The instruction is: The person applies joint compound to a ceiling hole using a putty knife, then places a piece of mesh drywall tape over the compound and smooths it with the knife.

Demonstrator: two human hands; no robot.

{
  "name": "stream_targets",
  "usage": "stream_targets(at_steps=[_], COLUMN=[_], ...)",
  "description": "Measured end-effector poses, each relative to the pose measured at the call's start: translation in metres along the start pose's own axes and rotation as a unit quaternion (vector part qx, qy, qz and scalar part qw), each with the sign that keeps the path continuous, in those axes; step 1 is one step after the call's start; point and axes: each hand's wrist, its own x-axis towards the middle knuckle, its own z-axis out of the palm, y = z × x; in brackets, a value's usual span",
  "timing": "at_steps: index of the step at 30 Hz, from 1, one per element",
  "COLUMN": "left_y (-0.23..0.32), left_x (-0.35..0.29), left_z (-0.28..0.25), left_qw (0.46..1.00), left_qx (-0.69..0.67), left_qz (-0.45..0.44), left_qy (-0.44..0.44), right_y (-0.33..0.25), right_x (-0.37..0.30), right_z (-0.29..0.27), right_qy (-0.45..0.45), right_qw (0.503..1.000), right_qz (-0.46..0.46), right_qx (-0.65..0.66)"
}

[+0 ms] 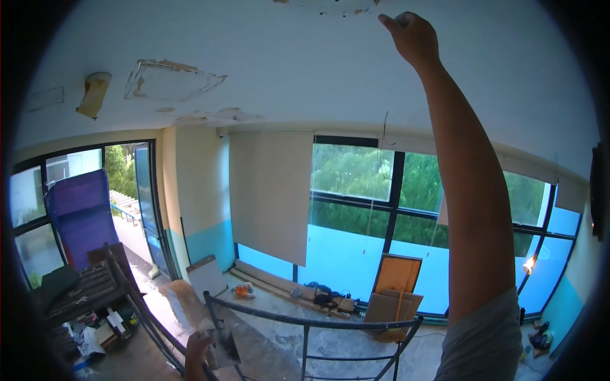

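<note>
My right hand (413, 38) is raised overhead to the white ceiling at the top of the view. Its fingers are curled and the thumb points left, close to a damaged patch (337, 7) with chipped edges and small dark spots. Whether anything is inside those curled fingers cannot be made out. Low in the view, my left hand (198, 352) grips a flat grey metal scraper (223, 347), held beside the curved railing. Its blade looks smeared, and its handle is hidden by the hand.
A dark metal railing (273, 315) curves before me, above the floor. Another patched rectangle (171, 80) and a hanging torn yellowish tube (94, 95) mark the ceiling. At left stands a cluttered rack (82, 289). Boards (397, 276) lean by the windows, and a wire (385, 130) dangles.
</note>
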Motion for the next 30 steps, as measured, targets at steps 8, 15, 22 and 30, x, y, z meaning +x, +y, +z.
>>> stream_targets(at_steps=[8,15,22,30], left_y=[0.161,0.266,0.319,0.394], left_x=[-0.083,-0.125,-0.137,-0.129], left_z=[0.088,0.116,0.131,0.152], left_qw=[0.902,0.776,0.687,0.628], left_qx=[0.287,0.389,0.476,0.566], left_qz=[0.317,0.479,0.524,0.529], left_qy=[-0.057,-0.132,-0.163,-0.075], right_y=[-0.051,-0.119,-0.141,-0.132], right_x=[-0.153,-0.357,-0.392,-0.354], right_z=[0.025,0.021,0.022,0.049], right_qy=[-0.408,-0.644,-0.640,-0.434], right_qw=[0.857,0.622,0.527,0.587], right_qz=[0.035,0.027,0.090,0.176], right_qx=[0.314,0.445,0.553,0.660])
